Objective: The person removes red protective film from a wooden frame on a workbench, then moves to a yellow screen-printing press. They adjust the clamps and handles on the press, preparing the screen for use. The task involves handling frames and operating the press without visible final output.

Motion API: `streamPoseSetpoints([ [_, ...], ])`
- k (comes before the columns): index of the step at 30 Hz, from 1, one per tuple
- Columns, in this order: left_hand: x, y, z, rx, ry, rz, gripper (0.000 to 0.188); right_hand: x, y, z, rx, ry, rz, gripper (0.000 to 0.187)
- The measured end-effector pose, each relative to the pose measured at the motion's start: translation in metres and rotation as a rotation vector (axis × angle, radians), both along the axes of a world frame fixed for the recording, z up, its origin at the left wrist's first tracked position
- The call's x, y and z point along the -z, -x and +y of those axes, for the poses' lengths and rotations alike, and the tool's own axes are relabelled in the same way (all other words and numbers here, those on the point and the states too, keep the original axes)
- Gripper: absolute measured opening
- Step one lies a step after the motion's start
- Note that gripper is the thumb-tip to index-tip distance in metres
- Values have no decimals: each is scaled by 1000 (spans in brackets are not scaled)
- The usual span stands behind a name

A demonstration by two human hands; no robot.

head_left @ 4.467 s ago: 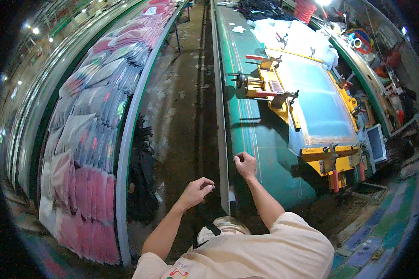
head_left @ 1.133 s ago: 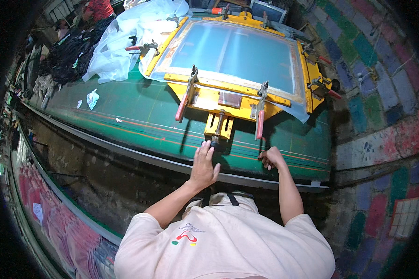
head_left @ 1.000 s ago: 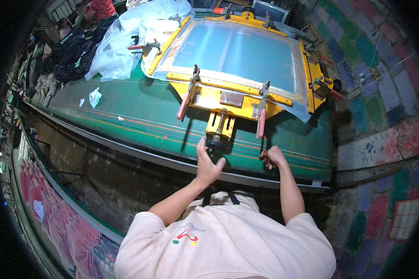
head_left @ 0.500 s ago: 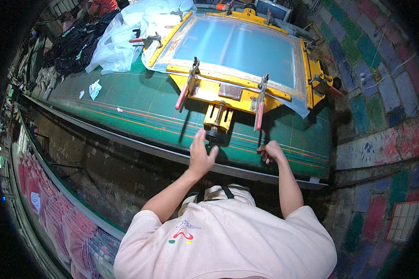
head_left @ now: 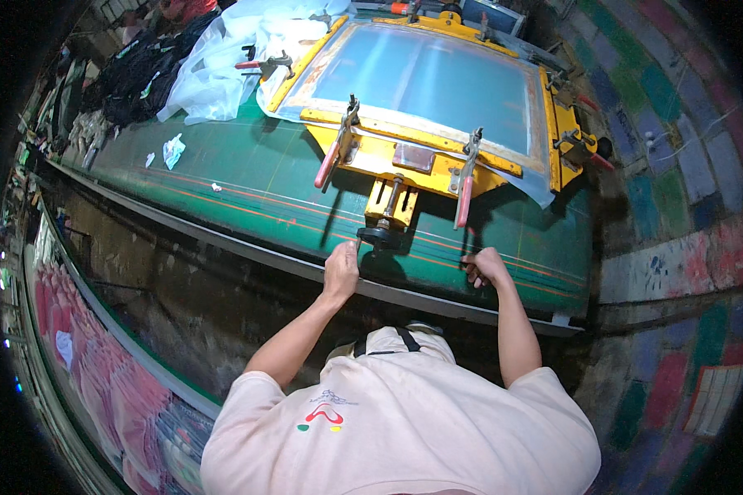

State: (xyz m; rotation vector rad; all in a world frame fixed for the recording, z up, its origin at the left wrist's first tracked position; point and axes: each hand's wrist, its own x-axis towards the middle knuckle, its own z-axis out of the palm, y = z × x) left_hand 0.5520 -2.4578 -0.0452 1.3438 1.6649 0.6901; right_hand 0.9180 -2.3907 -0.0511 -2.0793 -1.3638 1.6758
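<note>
A yellow metal frame clamps a printing screen with pale blue mesh over the green table. From its near side a threaded rod leads to a black handwheel. My left hand is closed at the wheel's left edge, around its small crank handle. Right of the wheel, my right hand hangs above the table's near edge with curled fingers; whatever they hold, if anything, is hidden. Red-handled toggle clamps stand on the frame's near side, one of them above my right hand.
Translucent plastic sheeting and a dark cloth heap lie at the far left of the table. Crumpled paper scraps are nearer. Pink printed pieces cover another surface at lower left. A paint-stained floor runs along the right.
My left hand has moved from the front of the handwheel to its left edge, and its spread fingers have closed. My right hand stays nearly in place. The view has shifted slightly.
</note>
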Motion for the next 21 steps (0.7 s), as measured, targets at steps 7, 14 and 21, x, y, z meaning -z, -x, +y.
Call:
streamPoseSetpoints([
  [7, 10, -21, -18, 339, -804, 698, 56, -4, 0, 9, -15, 75, -22, 37],
  [14, 23, -21, -16, 43, -675, 496, 42, 2, -5, 11, -36, 95, -6, 37],
  [21, 1, -66, -25, -150, -221, -1, 39, -2, -5, 10, -17, 112, 15, 38],
])
